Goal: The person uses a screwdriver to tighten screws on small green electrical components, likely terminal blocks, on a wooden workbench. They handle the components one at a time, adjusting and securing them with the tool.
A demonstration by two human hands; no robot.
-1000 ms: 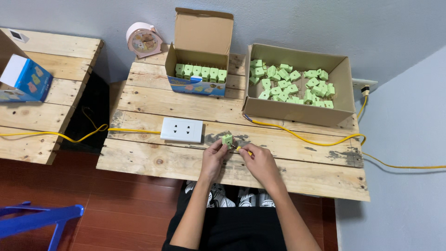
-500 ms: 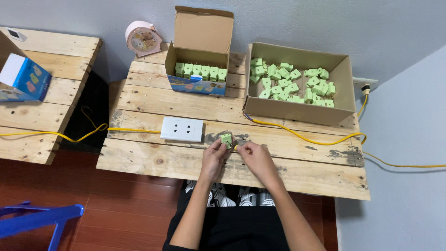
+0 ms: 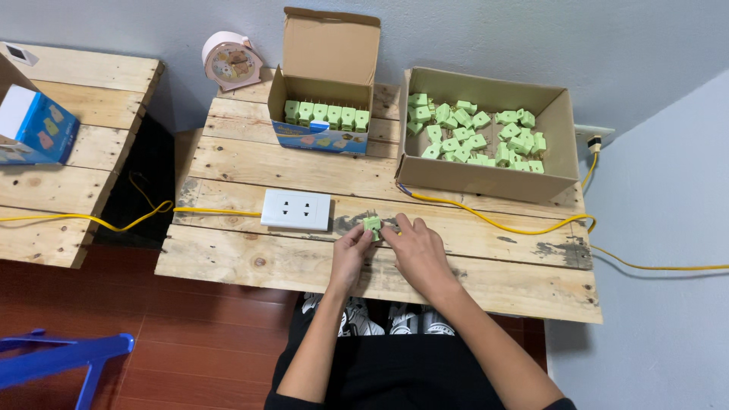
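I pinch a small green plug adapter (image 3: 372,224) between the fingertips of my left hand (image 3: 351,254) and my right hand (image 3: 416,252), its prongs seemingly pointing up, though it is too small to be sure. Just left of my grip lies a white socket plate (image 3: 296,209) on the wooden table (image 3: 250,262). Beyond my grip stand two cardboard boxes of green adapters: a small one (image 3: 328,114) and a large one (image 3: 486,163).

Two bare hands — the left hand (image 3: 351,254) and the right hand (image 3: 416,250) — meet on one small green plastic plug adapter (image 3: 372,223). At 12 o'clock, six such adapters line the small open cardboard box (image 3: 332,45); at 1 o'clock, the large brown cardboard box (image 3: 486,179) holds too many to count. One white rectangular socket block (image 3: 296,209), one round pink clock (image 3: 230,61).
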